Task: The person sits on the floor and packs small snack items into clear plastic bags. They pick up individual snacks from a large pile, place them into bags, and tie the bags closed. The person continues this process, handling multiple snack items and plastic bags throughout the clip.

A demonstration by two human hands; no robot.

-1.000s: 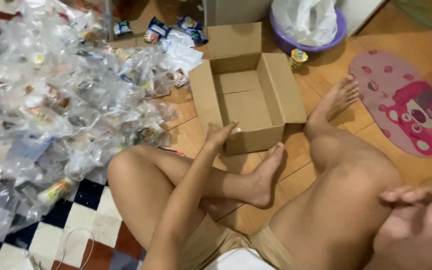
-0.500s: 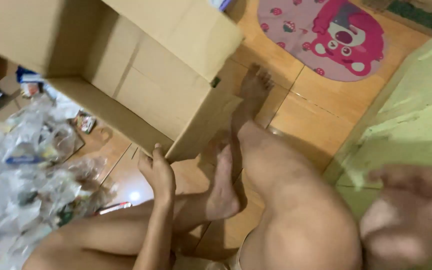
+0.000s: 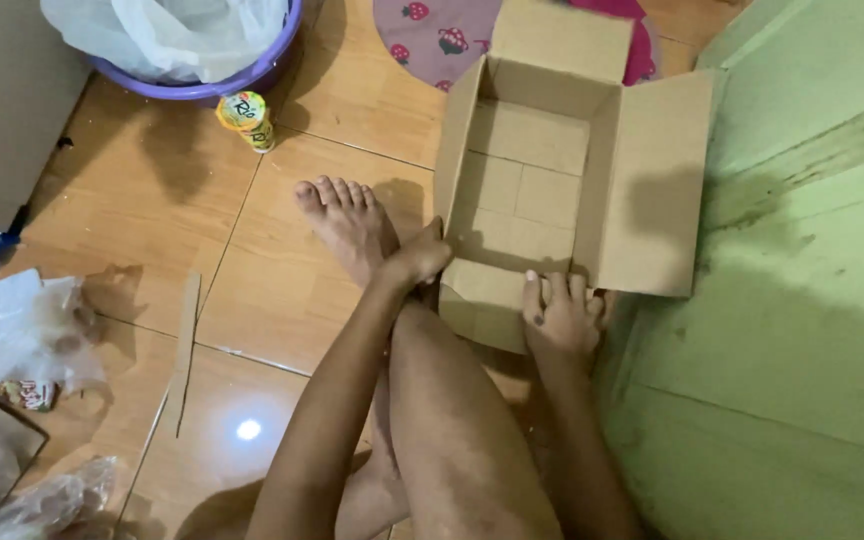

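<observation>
Orange tiled floor point(image 3: 282, 290), green wall point(image 3: 812, 330) at right.
Both hands grasp the open brown cardboard box point(image 3: 542, 190) at upper centre: left hand point(image 3: 420, 258) at its near-left corner, right hand point(image 3: 558, 318) on its near edge.

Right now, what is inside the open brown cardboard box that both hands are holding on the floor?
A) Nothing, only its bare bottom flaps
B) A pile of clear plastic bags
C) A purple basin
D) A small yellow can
A: the open brown cardboard box shows only its bare bottom flaps, while the left hand and the right hand grip its near edge.
</observation>
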